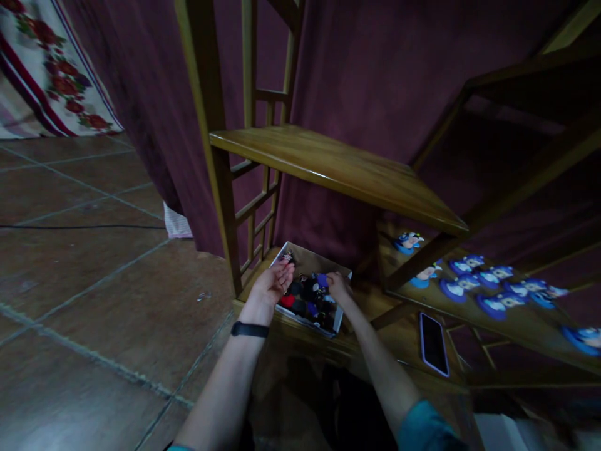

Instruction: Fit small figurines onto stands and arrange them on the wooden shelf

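A shallow open cardboard box (339, 327) on the low wooden shelf holds several small dark, red and purple figurines (310, 294). Over its left side is my left hand (275, 283), palm turned up and fingers loosely extended. Just beyond those fingertips is a small dark figurine with red and white parts (288, 255); whether they touch it I cannot tell. My right hand (340, 289) reaches in from the right, its fingers closed on a purple figurine (322, 280). The lower part of that figurine blends into the others.
A wooden shelf board (319, 160) overhangs the box, beside an upright post (220, 200). Several blue and purple figurines (493, 275) stand on the shelf to the right. Below them lies a phone (434, 344). A purple curtain (357, 81) hangs behind; tiled floor (94, 300) spreads left.
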Action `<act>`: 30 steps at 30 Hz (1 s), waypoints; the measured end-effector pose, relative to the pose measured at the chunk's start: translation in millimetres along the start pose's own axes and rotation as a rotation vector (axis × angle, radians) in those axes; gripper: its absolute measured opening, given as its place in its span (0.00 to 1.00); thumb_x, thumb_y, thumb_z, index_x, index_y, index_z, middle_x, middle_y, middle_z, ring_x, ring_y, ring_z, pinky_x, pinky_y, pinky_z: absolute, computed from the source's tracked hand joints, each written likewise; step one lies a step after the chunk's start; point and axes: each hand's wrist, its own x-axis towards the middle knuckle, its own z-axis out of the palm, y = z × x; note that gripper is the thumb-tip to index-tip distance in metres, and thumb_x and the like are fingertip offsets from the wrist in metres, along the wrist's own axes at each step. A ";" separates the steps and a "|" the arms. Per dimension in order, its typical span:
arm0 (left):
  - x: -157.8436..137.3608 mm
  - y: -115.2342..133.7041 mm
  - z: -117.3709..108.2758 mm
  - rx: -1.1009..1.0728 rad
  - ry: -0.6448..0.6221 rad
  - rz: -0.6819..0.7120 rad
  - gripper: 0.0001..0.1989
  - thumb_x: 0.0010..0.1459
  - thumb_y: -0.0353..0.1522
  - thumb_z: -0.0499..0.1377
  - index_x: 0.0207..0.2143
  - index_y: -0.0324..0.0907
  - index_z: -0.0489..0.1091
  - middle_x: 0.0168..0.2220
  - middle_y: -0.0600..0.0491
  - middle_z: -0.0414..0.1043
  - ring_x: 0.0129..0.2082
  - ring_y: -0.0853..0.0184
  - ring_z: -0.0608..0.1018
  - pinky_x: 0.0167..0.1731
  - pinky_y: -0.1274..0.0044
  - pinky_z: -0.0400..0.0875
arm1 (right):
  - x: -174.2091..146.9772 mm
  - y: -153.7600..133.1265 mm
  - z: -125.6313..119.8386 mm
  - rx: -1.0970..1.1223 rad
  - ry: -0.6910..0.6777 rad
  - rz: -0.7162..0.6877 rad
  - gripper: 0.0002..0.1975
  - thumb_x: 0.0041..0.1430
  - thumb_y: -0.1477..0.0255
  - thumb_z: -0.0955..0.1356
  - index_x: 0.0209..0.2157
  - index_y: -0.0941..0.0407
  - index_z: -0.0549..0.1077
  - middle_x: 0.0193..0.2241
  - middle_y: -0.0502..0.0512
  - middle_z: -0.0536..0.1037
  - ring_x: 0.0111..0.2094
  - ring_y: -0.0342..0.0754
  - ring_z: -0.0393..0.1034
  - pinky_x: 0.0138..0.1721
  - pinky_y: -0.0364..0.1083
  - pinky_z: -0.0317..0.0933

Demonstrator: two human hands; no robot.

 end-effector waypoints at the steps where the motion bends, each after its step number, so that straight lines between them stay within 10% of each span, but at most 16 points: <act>1: 0.5 -2.0 0.2 0.005 0.001 0.004 0.06 0.53 0.22 0.55 0.33 0.36 0.69 0.28 0.49 0.73 0.26 0.72 0.77 0.27 0.82 0.71 | -4.1 3.1 1.3 0.087 0.012 0.011 0.18 0.62 0.71 0.55 0.47 0.52 0.69 0.44 0.54 0.73 0.46 0.47 0.68 0.44 0.43 0.62; 11: -6.1 -43.3 17.5 0.330 -0.037 0.005 0.08 0.49 0.23 0.59 0.34 0.37 0.70 0.30 0.47 0.74 0.27 0.70 0.76 0.30 0.78 0.70 | -45.4 3.8 13.9 1.339 0.069 0.136 0.20 0.48 0.61 0.68 0.41 0.57 0.71 0.26 0.52 0.74 0.28 0.45 0.70 0.32 0.46 0.70; 30: 5.2 -52.7 19.1 0.202 0.009 0.030 0.06 0.55 0.26 0.53 0.35 0.38 0.69 0.25 0.51 0.71 0.23 0.72 0.74 0.27 0.80 0.73 | -33.5 -13.4 -1.2 1.009 -0.031 -0.490 0.15 0.53 0.70 0.65 0.43 0.52 0.74 0.42 0.52 0.74 0.41 0.45 0.68 0.46 0.46 0.61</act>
